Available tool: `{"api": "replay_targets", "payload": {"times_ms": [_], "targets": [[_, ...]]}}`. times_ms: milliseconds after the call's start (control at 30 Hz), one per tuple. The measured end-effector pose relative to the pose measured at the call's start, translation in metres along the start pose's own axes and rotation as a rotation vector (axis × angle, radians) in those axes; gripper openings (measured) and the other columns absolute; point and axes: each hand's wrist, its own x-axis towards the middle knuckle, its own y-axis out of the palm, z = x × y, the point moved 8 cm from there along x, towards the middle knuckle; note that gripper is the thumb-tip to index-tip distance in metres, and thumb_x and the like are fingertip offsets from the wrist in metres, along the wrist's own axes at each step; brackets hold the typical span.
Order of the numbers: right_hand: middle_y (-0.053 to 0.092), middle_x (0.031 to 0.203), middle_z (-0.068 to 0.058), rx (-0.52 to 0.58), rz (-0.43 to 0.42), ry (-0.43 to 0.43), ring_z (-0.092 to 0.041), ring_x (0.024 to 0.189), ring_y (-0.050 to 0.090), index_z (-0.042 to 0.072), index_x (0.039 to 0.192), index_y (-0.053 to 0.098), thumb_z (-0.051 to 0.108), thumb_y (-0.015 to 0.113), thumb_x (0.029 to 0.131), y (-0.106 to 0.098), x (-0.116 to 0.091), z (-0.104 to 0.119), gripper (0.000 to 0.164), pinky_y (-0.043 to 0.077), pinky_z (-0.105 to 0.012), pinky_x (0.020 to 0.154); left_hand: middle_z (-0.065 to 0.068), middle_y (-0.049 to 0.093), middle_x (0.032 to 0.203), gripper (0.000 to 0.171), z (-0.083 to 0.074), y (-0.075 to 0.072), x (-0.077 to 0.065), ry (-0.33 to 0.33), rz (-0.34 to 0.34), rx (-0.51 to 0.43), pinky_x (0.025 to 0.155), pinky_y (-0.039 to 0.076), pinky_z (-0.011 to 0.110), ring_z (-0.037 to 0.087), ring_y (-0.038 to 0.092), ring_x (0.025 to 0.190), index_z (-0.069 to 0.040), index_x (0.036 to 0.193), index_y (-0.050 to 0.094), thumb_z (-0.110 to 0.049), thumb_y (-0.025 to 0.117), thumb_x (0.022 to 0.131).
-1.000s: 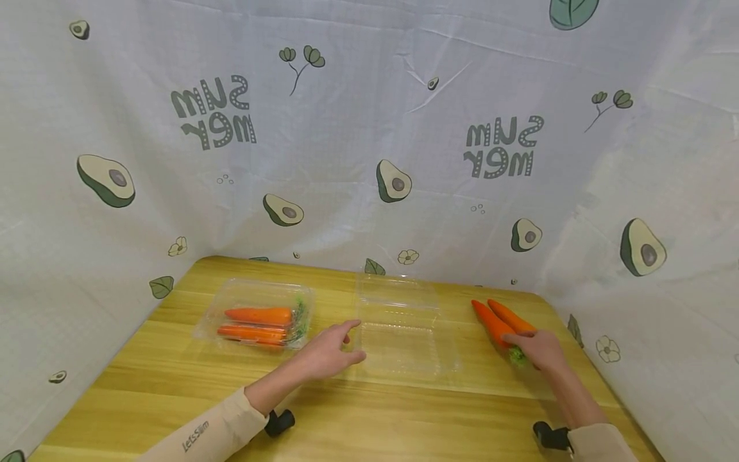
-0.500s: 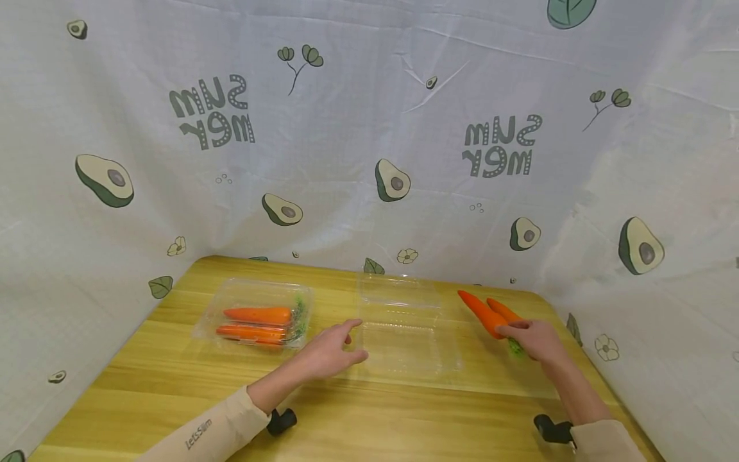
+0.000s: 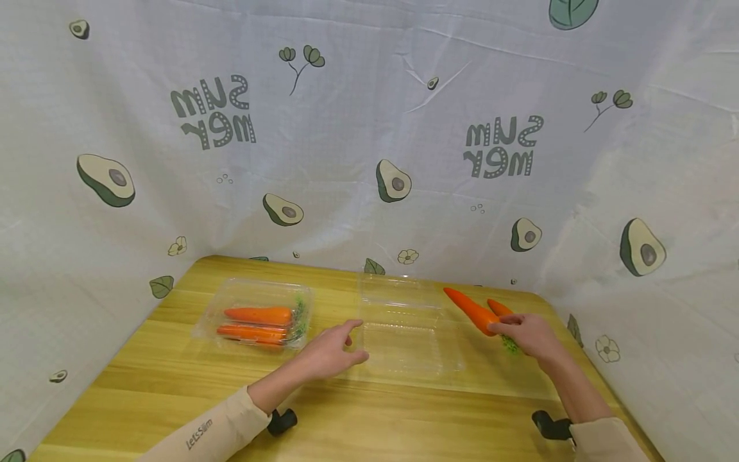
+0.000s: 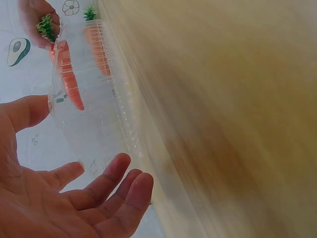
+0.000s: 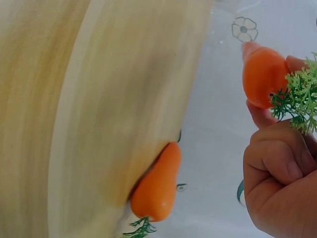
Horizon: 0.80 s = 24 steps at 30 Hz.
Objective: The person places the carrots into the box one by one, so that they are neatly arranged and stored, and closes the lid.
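Note:
Pinched in my right hand (image 3: 530, 333) is an orange carrot (image 3: 470, 310) with green leaves, raised off the table, its thin tip pointing left and away. The right wrist view shows the fingers around its thick end (image 5: 265, 77). Another carrot (image 5: 157, 186) lies on the table beside that hand. A clear plastic box (image 3: 399, 346) stands in the middle with its lid (image 3: 398, 292) folded back. My left hand (image 3: 329, 353) is at the box's left edge, fingers extended and spread; the left wrist view does not settle whether they touch it.
On the left a lidded clear plastic box (image 3: 210, 321) holds carrots (image 3: 258, 316) with green tops. The wooden table (image 3: 369, 417) ends at a white printed cloth (image 3: 340, 141) behind and at both sides.
My right hand has lifted the carrot off the table and carried it a little to the left, away from the other carrot. The left hand has stayed nearly still.

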Motion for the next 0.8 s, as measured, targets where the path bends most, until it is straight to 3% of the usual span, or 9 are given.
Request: {"api": "replay_targets", "payload": {"times_ms": [300, 500, 800], "targets": [[0.055, 0.135, -0.033, -0.052, 0.028, -0.072, -0.036, 0.11, 0.056, -0.011, 0.131, 0.06, 0.044, 0.07, 0.093, 0.003, -0.003, 0.02, 0.068, 0.046, -0.039, 0.081, 0.012, 0.064, 0.119, 0.073, -0.001, -0.001, -0.001, -0.004, 0.002, -0.006, 0.074, 0.051, 0.042, 0.022, 0.062, 0.096, -0.014, 0.155, 0.04, -0.04, 0.07, 0.094], [0.059, 0.131, -0.031, -0.069, 0.038, -0.094, -0.03, 0.101, 0.054, -0.011, 0.131, 0.061, 0.042, 0.07, 0.092, 0.007, -0.003, 0.031, 0.065, 0.04, -0.033, 0.074, 0.011, 0.064, 0.118, 0.073, 0.0, -0.001, 0.0, -0.003, 0.001, -0.003, 0.072, 0.05, 0.04, 0.02, 0.061, 0.092, -0.015, 0.155, 0.039, -0.041, 0.07, 0.094], [0.064, 0.124, -0.026, -0.052, 0.068, -0.117, -0.027, 0.096, 0.054, -0.01, 0.132, 0.06, 0.039, 0.073, 0.091, 0.015, -0.005, 0.041, 0.065, 0.039, -0.034, 0.073, 0.01, 0.063, 0.115, 0.073, 0.0, -0.001, 0.0, -0.009, 0.0, -0.007, 0.068, 0.048, 0.039, 0.019, 0.058, 0.087, -0.015, 0.155, 0.04, -0.041, 0.07, 0.093]]}}
